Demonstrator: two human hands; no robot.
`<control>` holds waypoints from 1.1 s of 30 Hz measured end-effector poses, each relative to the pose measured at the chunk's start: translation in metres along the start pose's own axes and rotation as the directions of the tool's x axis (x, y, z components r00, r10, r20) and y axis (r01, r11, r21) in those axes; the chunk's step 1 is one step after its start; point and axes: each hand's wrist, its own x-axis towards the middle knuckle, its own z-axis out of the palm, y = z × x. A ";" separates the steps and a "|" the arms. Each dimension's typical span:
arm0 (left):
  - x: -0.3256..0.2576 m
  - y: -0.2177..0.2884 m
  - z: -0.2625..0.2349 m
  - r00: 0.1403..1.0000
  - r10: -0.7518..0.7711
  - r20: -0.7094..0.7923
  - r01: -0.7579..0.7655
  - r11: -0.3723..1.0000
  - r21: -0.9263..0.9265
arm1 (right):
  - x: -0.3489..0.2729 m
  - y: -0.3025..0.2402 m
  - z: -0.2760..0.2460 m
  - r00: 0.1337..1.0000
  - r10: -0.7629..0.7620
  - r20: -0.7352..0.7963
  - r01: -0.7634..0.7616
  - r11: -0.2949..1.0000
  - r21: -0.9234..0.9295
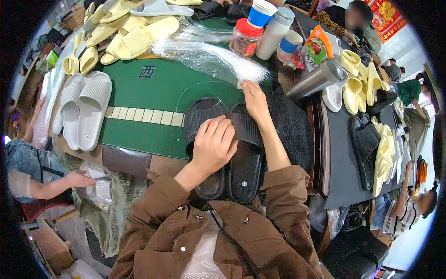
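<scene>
So the black slippers (245, 174) are side by side at the near edge of the green surface (139, 135), heel ends sticking out toward the person's brown jacket (158, 232). Left hand (211, 144) is on top of them around the straps, fingers curled; can't tell if they're really gripping or just resting there. Right hand (255, 102) is up past the toes, fingers pinched on the near end of a clear plastic sheaf (209, 53) that stretches back toward the far edge.

Gray slippers (95, 109) sit over by the left edge, and there's a messy heap of yellow slippers (144, 39) at the far left corner. Far right corner is pretty crowded: red-lidded jar (246, 39), a blue and white cup (261, 13) right above it, pale bottle (275, 32) just beside. There's also a co-worker's hand (80, 179) off the left edge, next to a clear-wrapped pack (99, 188).
</scene>
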 end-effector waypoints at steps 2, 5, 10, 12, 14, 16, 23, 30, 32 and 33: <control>-0.002 0.000 -0.002 1.000 0.006 -0.016 -0.006 1.000 -0.006 | -0.005 -0.011 -0.006 0.999 -0.033 0.005 0.033 0.994 -0.105; -0.004 -0.001 -0.002 1.000 0.003 -0.007 -0.003 1.000 -0.013 | -0.024 -0.030 -0.016 0.995 0.095 -0.026 -0.099 0.952 -0.289; -0.004 0.000 -0.001 1.000 -0.004 -0.009 0.004 1.000 -0.002 | -0.029 -0.036 -0.030 0.967 0.202 0.154 -0.093 0.847 -0.523; -0.004 0.000 -0.001 1.000 -0.003 -0.011 0.002 1.000 -0.005 | -0.025 -0.030 -0.025 0.975 0.160 0.157 -0.048 0.833 -0.552; -0.004 0.000 -0.001 1.000 -0.004 -0.009 0.004 1.000 -0.005 | -0.020 -0.024 -0.020 0.984 0.110 0.138 -0.038 0.896 -0.442; -0.004 0.000 -0.001 1.000 -0.007 -0.003 0.007 1.000 -0.009 | -0.021 -0.021 -0.015 0.996 0.019 0.084 0.017 0.913 -0.407; -0.003 0.000 -0.005 1.000 -0.013 0.002 0.013 0.999 -0.038 | -0.036 -0.064 -0.048 0.963 -0.252 -0.090 0.188 0.876 -0.445; -0.002 0.000 -0.010 0.979 -0.142 -0.148 0.095 0.953 -0.286 | -0.070 -0.123 -0.084 0.975 -0.206 0.088 0.192 0.971 0.141; -0.003 0.003 -0.007 0.949 -0.256 -0.185 0.145 0.873 -0.465 | -0.081 -0.132 -0.086 0.959 -0.252 0.133 0.217 0.948 0.231; -0.003 0.000 -0.008 0.964 -0.192 -0.185 0.093 0.892 -0.442 | -0.088 -0.136 -0.088 0.953 -0.259 0.158 0.206 0.935 0.289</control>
